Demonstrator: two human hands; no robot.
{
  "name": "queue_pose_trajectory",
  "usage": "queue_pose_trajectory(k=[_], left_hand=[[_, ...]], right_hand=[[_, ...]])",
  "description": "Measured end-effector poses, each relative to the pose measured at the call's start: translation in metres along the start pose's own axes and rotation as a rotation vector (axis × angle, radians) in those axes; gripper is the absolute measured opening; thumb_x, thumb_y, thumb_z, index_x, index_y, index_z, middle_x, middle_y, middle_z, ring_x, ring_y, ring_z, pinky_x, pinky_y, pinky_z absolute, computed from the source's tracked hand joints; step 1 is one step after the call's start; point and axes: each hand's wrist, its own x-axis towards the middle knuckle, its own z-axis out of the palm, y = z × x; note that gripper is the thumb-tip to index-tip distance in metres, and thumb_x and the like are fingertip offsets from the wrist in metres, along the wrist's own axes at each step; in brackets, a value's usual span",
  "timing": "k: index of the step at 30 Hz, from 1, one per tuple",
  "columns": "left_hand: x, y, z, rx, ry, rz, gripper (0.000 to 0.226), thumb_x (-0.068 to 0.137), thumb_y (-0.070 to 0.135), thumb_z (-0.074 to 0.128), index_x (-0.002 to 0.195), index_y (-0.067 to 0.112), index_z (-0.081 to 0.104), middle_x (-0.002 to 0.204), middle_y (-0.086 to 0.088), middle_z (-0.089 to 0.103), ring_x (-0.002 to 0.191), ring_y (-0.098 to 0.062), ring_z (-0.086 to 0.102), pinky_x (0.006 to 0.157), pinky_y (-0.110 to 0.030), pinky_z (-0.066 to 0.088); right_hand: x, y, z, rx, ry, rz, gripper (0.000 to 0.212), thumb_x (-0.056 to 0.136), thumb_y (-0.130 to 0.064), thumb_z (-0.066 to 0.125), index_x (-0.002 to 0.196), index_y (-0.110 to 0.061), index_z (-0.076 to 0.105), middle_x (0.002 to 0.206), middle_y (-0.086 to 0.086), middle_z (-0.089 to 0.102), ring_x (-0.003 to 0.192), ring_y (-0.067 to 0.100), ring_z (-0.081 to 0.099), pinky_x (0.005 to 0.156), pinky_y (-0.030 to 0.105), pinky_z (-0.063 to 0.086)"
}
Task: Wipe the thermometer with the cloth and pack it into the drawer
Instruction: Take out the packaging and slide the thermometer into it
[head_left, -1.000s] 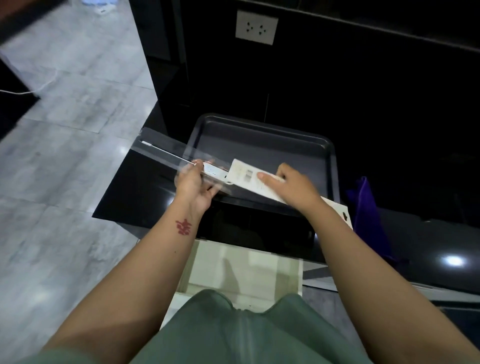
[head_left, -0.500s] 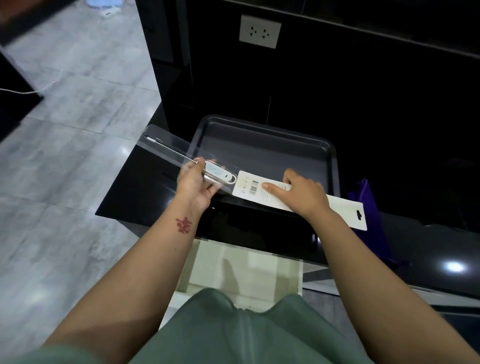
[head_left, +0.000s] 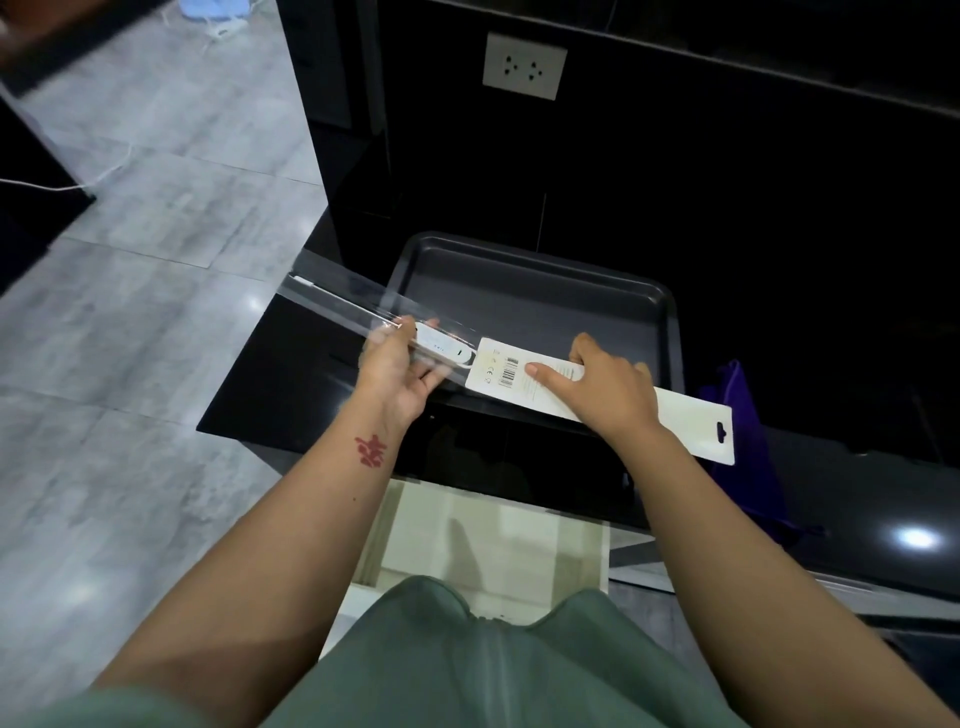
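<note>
The thermometer (head_left: 441, 349) sits inside a clear plastic sleeve (head_left: 343, 301), held up over the near edge of a dark tray (head_left: 519, 275) on the black worktop (head_left: 291, 374). The left hand (head_left: 397, 371) has its grip closed around the sleeve at the thermometer's white body, fingers curled under and thumb on top. The right hand (head_left: 608, 387) pinches a white backing card (head_left: 691, 426), thumb pressed on the printed face near the barcode, with the card's end just meeting the sleeve's open mouth.

The thermometer looks light and stiff, a slim white body with a thin metal probe running away inside the sleeve towards the far left. That probe is probably the weak part: it could bend if squeezed or levered, so the thicker white body is the sensible place to hold. The sleeve is glossy and thin, likely slippery and easily crushed, so a firm but gentle pinch across its width suits it better than a tight fist. The card is flat and somewhat flexible; holding it near its middle keeps it from bowing.

A purple cloth (head_left: 743, 415) lies on the worktop to the right, untouched. A pale open drawer (head_left: 493, 540) shows below the worktop edge, near the person's body
</note>
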Motion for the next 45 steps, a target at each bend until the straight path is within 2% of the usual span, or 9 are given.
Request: queue_pose_trajectory(k=[4, 9, 14, 18, 22, 28, 34, 39, 45], left_hand=[[-0.003, -0.004, 0.003, -0.011, -0.017, -0.018, 0.034, 0.101, 0.020, 0.050, 0.134, 0.008, 0.051, 0.120, -0.011, 0.070, 0.097, -0.030, 0.072, 0.070, -0.044, 0.062], [-0.012, -0.013, 0.013, -0.057, -0.072, -0.071, 0.026, 0.102, 0.019, 0.047, 0.123, 0.006, 0.054, 0.115, -0.011, 0.071, 0.080, -0.024, 0.075, 0.062, -0.039, 0.062], [-0.022, -0.026, 0.021, -0.065, -0.175, -0.150, 0.021, 0.101, 0.026, 0.048, 0.098, 0.008, 0.058, 0.103, -0.015, 0.072, 0.103, -0.032, 0.069, 0.086, -0.051, 0.056], [-0.027, -0.038, 0.023, -0.049, -0.240, -0.193, 0.049, 0.100, 0.044, 0.045, 0.128, 0.007, 0.058, 0.119, -0.018, 0.069, 0.109, -0.034, 0.067, 0.092, -0.056, 0.052], [-0.033, -0.046, 0.028, -0.060, -0.285, -0.238, 0.051, 0.099, 0.048, 0.043, 0.130, 0.011, 0.056, 0.120, -0.017, 0.069, 0.109, -0.033, 0.067, 0.090, -0.056, 0.051], [-0.026, -0.034, 0.017, 0.013, -0.326, -0.218, 0.055, 0.097, 0.059, 0.037, 0.121, 0.015, 0.060, 0.124, -0.013, 0.067, 0.114, -0.032, 0.064, 0.098, -0.056, 0.047], [-0.004, 0.006, -0.013, -0.242, -0.055, -0.008, 0.034, 0.099, 0.050, 0.045, 0.110, 0.020, 0.055, 0.119, -0.010, 0.069, 0.094, -0.027, 0.073, 0.069, -0.041, 0.059], [-0.005, 0.006, -0.019, -0.026, -0.062, -0.070, 0.033, 0.102, 0.043, 0.042, 0.105, 0.013, 0.052, 0.094, -0.013, 0.075, 0.077, -0.027, 0.076, 0.058, -0.037, 0.060], [-0.010, -0.004, -0.018, 0.000, -0.075, -0.040, 0.039, 0.104, 0.033, 0.039, 0.081, 0.006, 0.055, 0.081, -0.013, 0.075, 0.072, -0.029, 0.076, 0.055, -0.034, 0.059]], right_hand=[[0.000, -0.003, 0.001, -0.018, 0.030, 0.007, 0.057, 0.083, -0.078, 0.040, 0.094, -0.022, 0.042, 0.073, -0.007, 0.059, 0.070, 0.022, 0.053, 0.094, 0.043, 0.034], [0.001, -0.012, 0.004, -0.010, 0.046, 0.029, 0.056, 0.085, -0.076, 0.039, 0.096, -0.021, 0.043, 0.081, -0.006, 0.063, 0.075, 0.023, 0.058, 0.093, 0.041, 0.033], [0.006, -0.016, 0.005, 0.086, 0.007, 0.004, 0.049, 0.087, -0.068, 0.047, 0.101, -0.021, 0.048, 0.095, -0.001, 0.064, 0.092, 0.025, 0.057, 0.086, 0.039, 0.037], [0.012, -0.017, 0.003, 0.136, -0.078, -0.010, 0.045, 0.089, -0.060, 0.053, 0.112, -0.022, 0.060, 0.115, 0.004, 0.058, 0.113, 0.026, 0.051, 0.096, 0.039, 0.038], [0.015, -0.016, 0.001, 0.432, -0.272, 0.039, 0.028, 0.089, -0.044, 0.063, 0.099, -0.018, 0.064, 0.100, -0.001, 0.067, 0.093, 0.024, 0.066, 0.081, 0.037, 0.051], [0.013, -0.003, -0.009, 0.559, -0.358, 0.055, 0.028, 0.088, -0.033, 0.069, 0.101, -0.009, 0.063, 0.100, 0.000, 0.066, 0.084, 0.014, 0.061, 0.069, 0.026, 0.046], [0.014, 0.016, -0.015, 0.480, -0.344, 0.070, 0.028, 0.085, -0.039, 0.071, 0.097, -0.016, 0.061, 0.097, -0.006, 0.061, 0.089, 0.013, 0.059, 0.073, 0.027, 0.046], [0.011, 0.019, -0.010, 0.426, -0.309, 0.123, 0.046, 0.068, -0.068, 0.068, 0.088, -0.028, 0.057, 0.098, -0.010, 0.063, 0.100, 0.020, 0.060, 0.095, 0.044, 0.046], [0.007, 0.014, -0.015, 0.177, -0.181, 0.101, 0.047, 0.079, -0.071, 0.057, 0.101, -0.029, 0.055, 0.109, -0.010, 0.063, 0.102, 0.017, 0.051, 0.094, 0.038, 0.028]])
